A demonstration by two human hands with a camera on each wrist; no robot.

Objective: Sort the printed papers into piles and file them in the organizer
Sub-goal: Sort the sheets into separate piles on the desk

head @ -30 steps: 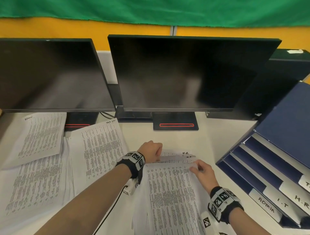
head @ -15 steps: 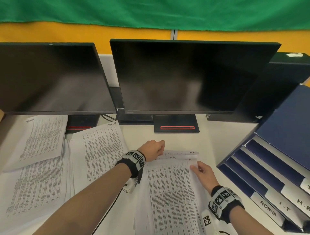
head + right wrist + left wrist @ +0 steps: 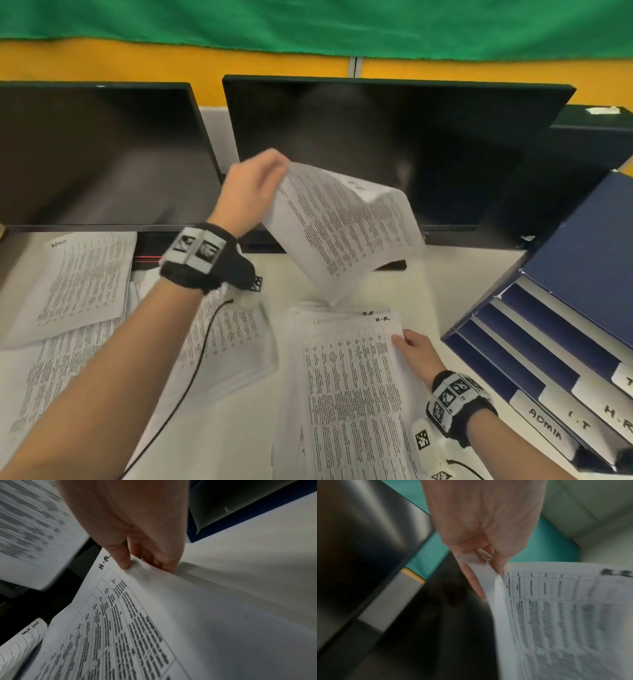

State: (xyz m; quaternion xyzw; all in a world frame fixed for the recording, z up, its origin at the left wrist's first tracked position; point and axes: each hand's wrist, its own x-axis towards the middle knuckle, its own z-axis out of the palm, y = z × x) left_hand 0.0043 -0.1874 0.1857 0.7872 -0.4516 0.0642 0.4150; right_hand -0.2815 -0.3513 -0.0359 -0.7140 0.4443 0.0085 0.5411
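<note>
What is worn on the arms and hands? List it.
Left hand and right hand are ungloved, arms sleeveless. Each wrist has a black band with white square tags bearing black-and-white markers, and a white unit beneath. A black cable leaves the left unit.

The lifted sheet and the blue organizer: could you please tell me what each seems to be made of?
The lifted sheet looks like thin matt paper: it curls and sags from the left hand. The blue organizer seems stiff matt card or board, possibly plastic: flat straight-edged dividers, no gloss.
</note>
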